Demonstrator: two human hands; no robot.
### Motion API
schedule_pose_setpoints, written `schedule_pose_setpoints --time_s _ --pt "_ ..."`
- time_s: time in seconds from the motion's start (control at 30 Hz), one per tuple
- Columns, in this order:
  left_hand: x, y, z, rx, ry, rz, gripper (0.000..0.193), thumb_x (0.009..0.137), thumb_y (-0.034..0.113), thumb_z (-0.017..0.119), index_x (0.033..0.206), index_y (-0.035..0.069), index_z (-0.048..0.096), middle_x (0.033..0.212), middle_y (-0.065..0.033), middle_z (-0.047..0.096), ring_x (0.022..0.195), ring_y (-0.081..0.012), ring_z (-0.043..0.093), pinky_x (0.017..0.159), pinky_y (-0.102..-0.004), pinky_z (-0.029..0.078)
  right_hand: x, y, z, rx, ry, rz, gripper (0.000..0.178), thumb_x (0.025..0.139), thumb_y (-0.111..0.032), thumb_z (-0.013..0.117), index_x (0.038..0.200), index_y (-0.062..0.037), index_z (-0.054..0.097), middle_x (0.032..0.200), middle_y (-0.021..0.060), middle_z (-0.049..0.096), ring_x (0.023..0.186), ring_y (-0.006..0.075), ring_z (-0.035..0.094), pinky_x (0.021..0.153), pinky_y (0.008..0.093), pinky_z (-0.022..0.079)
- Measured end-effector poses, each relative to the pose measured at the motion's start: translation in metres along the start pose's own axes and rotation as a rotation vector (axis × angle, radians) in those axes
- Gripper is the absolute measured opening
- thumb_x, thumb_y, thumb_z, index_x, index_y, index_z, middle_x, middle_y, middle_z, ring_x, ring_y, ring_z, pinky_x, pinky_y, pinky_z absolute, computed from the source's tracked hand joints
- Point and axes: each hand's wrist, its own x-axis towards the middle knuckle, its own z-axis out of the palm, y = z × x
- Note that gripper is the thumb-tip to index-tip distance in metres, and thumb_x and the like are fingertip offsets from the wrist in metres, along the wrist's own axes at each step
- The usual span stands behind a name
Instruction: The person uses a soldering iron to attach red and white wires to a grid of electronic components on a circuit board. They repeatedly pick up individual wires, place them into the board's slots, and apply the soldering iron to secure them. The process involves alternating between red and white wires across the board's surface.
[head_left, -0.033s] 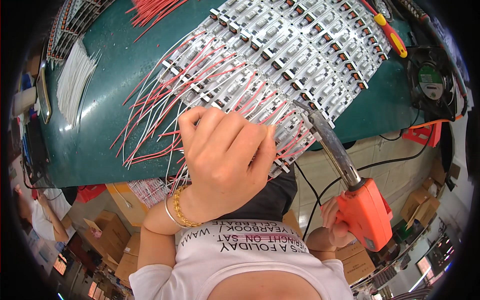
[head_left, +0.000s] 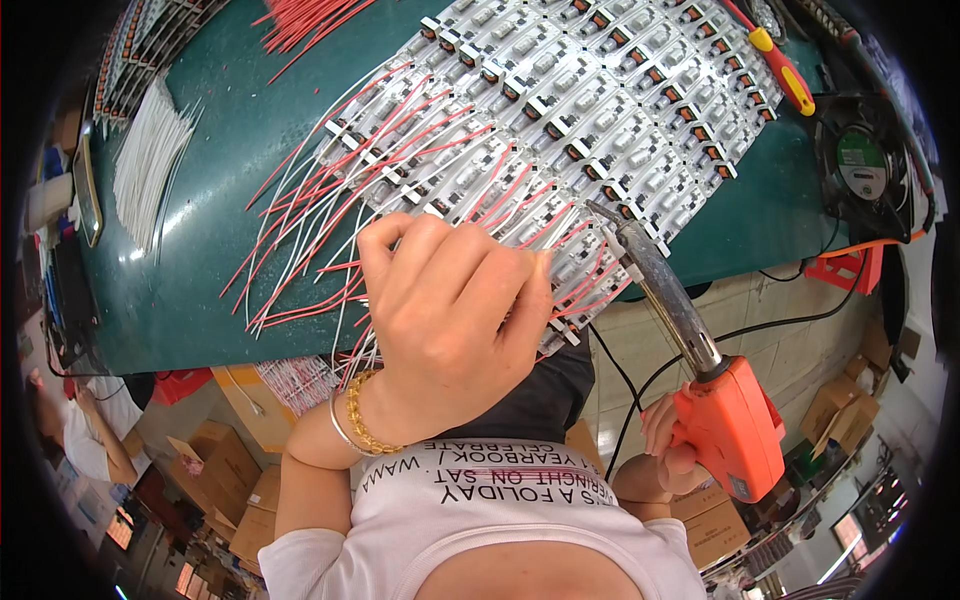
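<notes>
My left hand [head_left: 450,300] is closed in a pinch above the near edge of a panel of small circuit boards [head_left: 590,115]. A thin white wire [head_left: 552,228] runs from its fingertips to the boards; the fingertips themselves are mostly hidden. My right hand [head_left: 672,445] is wrapped round the orange-red handle of a soldering gun [head_left: 735,425]. The gun's long metal barrel slants up and left, its bent tip at the boards just beyond my left fingers. Red and white wires [head_left: 320,210] fan out leftward from the boards, passing partly under my left hand.
On the green table [head_left: 240,150] lie a bundle of white wires [head_left: 150,165] and a bundle of red wires [head_left: 300,25]. A red-and-yellow screwdriver [head_left: 785,70] and a black fan [head_left: 865,165] are at the right. Black cables hang below the table edge; cardboard boxes [head_left: 712,525] stand on the floor.
</notes>
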Motion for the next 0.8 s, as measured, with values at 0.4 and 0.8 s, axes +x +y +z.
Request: schedule_pose_setpoints --time_s 0.4,0.8 --pt "-0.003 0.002 0.001 -0.137 0.065 -0.038 0.015 0.07 -0.001 0.076 0.078 0.007 0.066 0.068 -0.0008 0.055 0.065 -0.0198 0.051 0.074 -0.0337 0.035 0.01 0.016 -0.025 0.164 -0.399 -0.255 0.08 0.09 -0.056 0.057 0.132 0.009 0.038 0.051 -0.0036 0.045 0.039 0.0098 0.042 0.045 0.0253 0.04" --pt "-0.001 0.009 0.003 -0.032 -0.015 -0.034 0.017 0.068 0.001 0.077 0.075 0.009 0.064 0.073 -0.001 0.057 0.07 -0.0197 0.051 0.076 -0.0346 0.033 -0.016 0.011 -0.025 -0.019 -0.086 -0.037 0.057 0.083 -0.058 0.066 0.058 -0.0086 0.051 0.056 -0.0007 0.052 0.046 0.0164 0.05 0.048 0.0302 0.042"
